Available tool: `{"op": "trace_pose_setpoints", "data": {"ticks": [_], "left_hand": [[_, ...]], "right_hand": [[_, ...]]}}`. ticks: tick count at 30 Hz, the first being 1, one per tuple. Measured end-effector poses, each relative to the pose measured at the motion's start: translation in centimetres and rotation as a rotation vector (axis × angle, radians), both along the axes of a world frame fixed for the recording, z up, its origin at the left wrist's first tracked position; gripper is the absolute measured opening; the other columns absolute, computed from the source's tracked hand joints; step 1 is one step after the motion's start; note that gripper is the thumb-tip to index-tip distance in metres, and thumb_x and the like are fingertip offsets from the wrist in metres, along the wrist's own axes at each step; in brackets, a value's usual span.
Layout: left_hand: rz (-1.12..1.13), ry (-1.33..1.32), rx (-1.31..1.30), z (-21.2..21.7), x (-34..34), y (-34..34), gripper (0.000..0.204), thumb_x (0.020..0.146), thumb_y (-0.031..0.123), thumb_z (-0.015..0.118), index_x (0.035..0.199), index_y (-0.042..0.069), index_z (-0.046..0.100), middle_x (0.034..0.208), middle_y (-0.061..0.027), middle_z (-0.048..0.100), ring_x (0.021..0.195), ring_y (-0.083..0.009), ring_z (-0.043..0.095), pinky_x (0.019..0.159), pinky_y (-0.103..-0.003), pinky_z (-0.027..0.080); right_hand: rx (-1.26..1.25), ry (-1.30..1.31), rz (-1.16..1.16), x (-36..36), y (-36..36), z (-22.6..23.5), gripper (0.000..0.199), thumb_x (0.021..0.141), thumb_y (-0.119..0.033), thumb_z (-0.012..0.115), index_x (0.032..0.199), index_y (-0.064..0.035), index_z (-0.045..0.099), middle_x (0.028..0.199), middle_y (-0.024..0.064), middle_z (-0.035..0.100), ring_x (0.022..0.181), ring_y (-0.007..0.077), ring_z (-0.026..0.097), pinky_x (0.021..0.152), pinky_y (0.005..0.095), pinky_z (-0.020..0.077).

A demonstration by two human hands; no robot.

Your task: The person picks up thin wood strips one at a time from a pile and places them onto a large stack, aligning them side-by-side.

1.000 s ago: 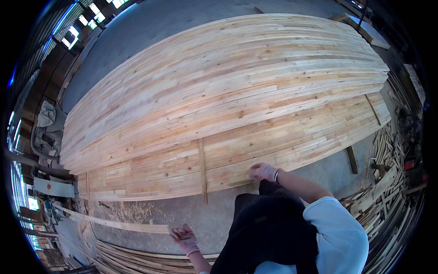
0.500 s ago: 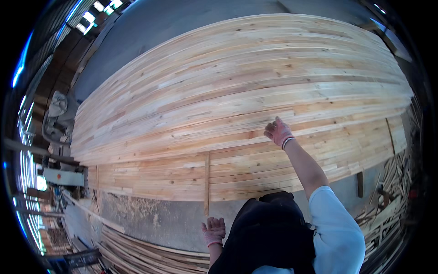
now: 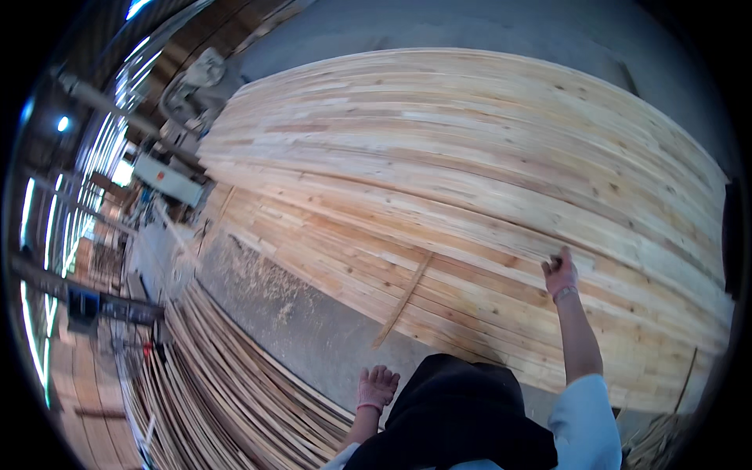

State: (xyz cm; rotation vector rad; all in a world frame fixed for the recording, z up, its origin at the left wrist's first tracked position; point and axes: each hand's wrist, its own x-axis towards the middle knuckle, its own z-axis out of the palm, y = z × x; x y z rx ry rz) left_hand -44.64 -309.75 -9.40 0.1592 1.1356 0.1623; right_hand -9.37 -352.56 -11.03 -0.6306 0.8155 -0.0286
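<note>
Long pale wooden boards [image 3: 439, 149] lie side by side in a wide layer, with knots and jointed pieces along them. Over their nearer part, my right hand [image 3: 559, 272] in a pinkish glove reaches forward with one finger stretched out and the others bent. Its fingertips are at a seam between boards; whether they touch the wood I cannot tell. Close to my body, left of the dark apron [image 3: 462, 399], my gloved left hand [image 3: 377, 388] is raised with fingers loosely bent and apart. Nothing shows in it.
A thin wooden strip [image 3: 404, 301] lies crosswise under the nearer boards' edge. Sawdust [image 3: 262, 282] covers part of the grey floor. Long narrow wood strips [image 3: 243, 376] are piled at the lower left. Beyond stand a pale machine cabinet [image 3: 166, 178] and a post [image 3: 110, 102].
The view has turned to the left, bringing more of the strip pile into sight. My right hand now appears farther right and lower in the picture; my left hand stays near my body.
</note>
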Motion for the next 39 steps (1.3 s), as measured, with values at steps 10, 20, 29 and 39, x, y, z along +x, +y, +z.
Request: {"op": "trace_pose_setpoints", "data": {"ticks": [10, 20, 29, 39], "left_hand": [[-0.577, -0.593, -0.158, -0.5, 10.8, -2.3, 0.051, 0.094, 0.047, 0.044, 0.125, 0.008, 0.05, 0.118, -0.0125, 0.059, 0.098, -0.03, 0.059, 0.098, -0.049, 0.043], [-0.39, -0.361, -0.235, 0.1, 9.0, -3.2, 0.048, 0.088, 0.048, 0.057, 0.107, 0.004, 0.055, 0.1, -0.0163, 0.061, 0.091, -0.0351, 0.058, 0.085, -0.052, 0.048], [-0.343, -0.321, -0.114, -1.0, -1.7, 6.3, 0.041, 0.087, 0.04, 0.062, 0.101, 0.003, 0.056, 0.089, -0.0145, 0.062, 0.082, -0.0338, 0.06, 0.079, -0.052, 0.051], [-0.297, -0.328, -0.112, 2.0, -7.7, 8.7, 0.033, 0.087, 0.034, 0.061, 0.096, 0.002, 0.059, 0.086, -0.0134, 0.062, 0.081, -0.0336, 0.061, 0.081, -0.052, 0.051]], "right_hand": [[0.043, 0.103, 0.225, -19.5, 6.1, 5.8, 0.025, 0.088, -0.037, 0.062, 0.077, -0.0149, 0.059, 0.065, -0.0008, 0.056, 0.054, 0.0114, 0.05, 0.06, 0.0345, 0.0518], [-0.562, 0.004, 0.907, -38.9, 10.3, 12.7, 0.02, 0.087, -0.024, 0.059, 0.099, -0.0091, 0.063, 0.084, 0.0054, 0.064, 0.075, 0.0149, 0.061, 0.067, 0.0299, 0.0507], [-1.808, 0.483, 2.204, -54.9, -2.0, 6.9, 0.051, 0.083, -0.039, 0.06, 0.121, -0.0062, 0.056, 0.117, 0.0172, 0.06, 0.112, 0.0327, 0.055, 0.095, 0.0406, 0.045], [-2.026, 0.451, 1.976, -57.2, -2.5, 1.5, 0.054, 0.083, -0.046, 0.057, 0.12, -0.0062, 0.057, 0.11, 0.0169, 0.063, 0.105, 0.035, 0.059, 0.09, 0.0428, 0.0477]]}}
